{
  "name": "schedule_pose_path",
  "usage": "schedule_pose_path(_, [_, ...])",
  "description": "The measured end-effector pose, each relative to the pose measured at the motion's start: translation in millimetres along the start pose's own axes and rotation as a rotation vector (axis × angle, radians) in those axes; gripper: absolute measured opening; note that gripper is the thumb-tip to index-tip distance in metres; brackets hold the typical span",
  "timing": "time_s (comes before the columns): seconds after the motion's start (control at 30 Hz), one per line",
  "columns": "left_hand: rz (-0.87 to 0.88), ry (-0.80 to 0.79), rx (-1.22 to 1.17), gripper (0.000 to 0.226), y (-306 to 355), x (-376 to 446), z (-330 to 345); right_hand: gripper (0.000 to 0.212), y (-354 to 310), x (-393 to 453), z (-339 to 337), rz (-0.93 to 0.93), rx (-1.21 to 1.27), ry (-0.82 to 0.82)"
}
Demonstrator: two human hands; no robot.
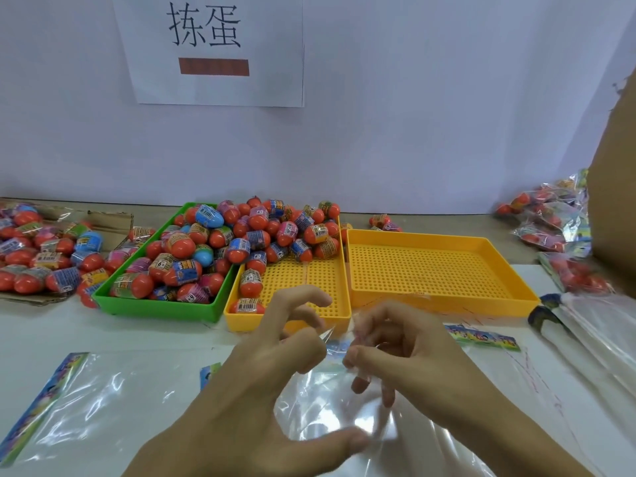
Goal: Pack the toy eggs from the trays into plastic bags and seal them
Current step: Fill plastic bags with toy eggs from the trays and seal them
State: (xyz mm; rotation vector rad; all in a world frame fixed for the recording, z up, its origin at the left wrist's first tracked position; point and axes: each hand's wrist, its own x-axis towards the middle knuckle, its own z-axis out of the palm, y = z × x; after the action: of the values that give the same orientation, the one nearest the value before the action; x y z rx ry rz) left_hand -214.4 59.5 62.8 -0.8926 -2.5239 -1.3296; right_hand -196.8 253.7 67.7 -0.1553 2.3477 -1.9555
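**Opening a bag at its mouth**

Now both hands are working the mouth of a clear bag (344, 407) just in front of the trays. To do this well, the 2 film layers need rubbing apart at the rim, then spreading wide enough for eggs to drop in without snagging.

The left hand (261, 366) is pinching the bag's edge between thumb and forefinger, its other fingers curled loosely above. The right hand (406, 352) is gripping the opposite side of the rim, thumb on top; its lower fingers seem to be tucked inside the film, though the glare makes that hard to confirm.

Eggs (254, 232) are lying heaped at the far end of the near yellow tray (309, 287) and filling the green tray (161, 309). A second yellow tray (430, 270) is sitting to the right.
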Motion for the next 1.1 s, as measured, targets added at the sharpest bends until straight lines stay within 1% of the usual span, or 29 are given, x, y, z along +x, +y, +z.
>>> schedule_pose_path(0.03, [0.105, -0.025, 0.133, 0.053, -1, -3, -1, 0.024, 0, 1, 0, 0.004, 0.044, 0.028])
schedule_pose_path(0.07, [0.182, -0.056, 0.220, 0.049, -1, -8, -1, 0.034, 1, 2, 0, 0.003, 0.073, 0.041])
schedule_pose_path(0.1, [0.221, -0.072, 0.274, 0.046, -2, -12, -3, 0.039, 1, 4, 0, 0.005, 0.082, 0.050])
schedule_pose_path(0.17, [0.237, -0.085, 0.335, 0.045, -7, -18, -3, 0.044, 0, 4, 2, 0.015, 0.066, 0.038])
schedule_pose_path(0.23, [0.238, -0.097, 0.369, 0.048, -9, -15, -1, 0.046, -1, 5, 4, 0.029, 0.047, 0.027])
schedule_pose_path(0.33, [0.223, -0.093, 0.335, 0.053, -10, -13, -3, 0.047, -1, 11, 3, 0.025, -0.013, 0.026])
schedule_pose_path(0.4, [0.214, -0.063, 0.301, 0.057, -10, -14, -6, 0.045, -6, 17, 2, 0.029, -0.096, -0.011])
schedule_pose_path(0.47, [0.221, -0.001, 0.314, 0.060, -12, -12, -7, 0.038, -17, 26, 1, 0.027, -0.095, -0.049])
schedule_pose_path(0.5, [0.222, 0.044, 0.339, 0.061, -13, -11, -7, 0.035, -24, 33, 0, 0.013, -0.025, -0.024])
schedule_pose_path(0.57, [0.208, 0.121, 0.403, 0.061, -19, -8, -8, 0.039, -33, 55, -3, -0.075, 0.094, 0.146])
schedule_pose_path(0.6, [0.197, 0.152, 0.431, 0.060, -22, -7, -8, 0.035, -36, 69, -5, -0.128, 0.044, 0.249])
schedule_pose_path(0.63, [0.185, 0.174, 0.456, 0.061, -24, -6, -9, 0.025, -37, 84, -5, -0.169, -0.073, 0.337])
schedule_pose_path(0.67, [0.172, 0.185, 0.472, 0.062, -27, -5, -10, 0.015, -37, 100, -3, -0.198, -0.229, 0.387])
schedule_pose_path(0.7, [0.161, 0.192, 0.480, 0.063, -30, -4, -11, 0.012, -37, 115, 0, -0.211, -0.397, 0.390])
schedule_pose_path(0.77, [0.133, 0.207, 0.473, 0.065, -34, -4, -13, 0.031, -27, 142, 7, -0.213, -0.677, 0.300])
schedule_pose_path(0.83, [0.106, 0.223, 0.470, 0.066, -38, -3, -16, 0.042, -14, 158, 14, -0.209, -0.844, 0.224])
schedule_pose_path(0.9, [0.094, 0.254, 0.473, 0.066, -41, -2, -18, 0.040, -2, 165, 17, -0.252, -0.936, 0.221])
schedule_pose_path(1.03, [0.084, 0.308, 0.490, 0.064, -42, -1, -21, 0.021, 3, 161, 16, -0.412, -1.063, 0.317])
schedule_pose_path(1.07, [0.061, 0.306, 0.503, 0.064, -42, -1, -20, 0.017, 2, 158, 15, -0.451, -1.037, 0.338])
schedule_pose_path(1.1, [0.033, 0.298, 0.526, 0.064, -43, -1, -19, 0.014, -1, 152, 13, -0.474, -0.917, 0.361])
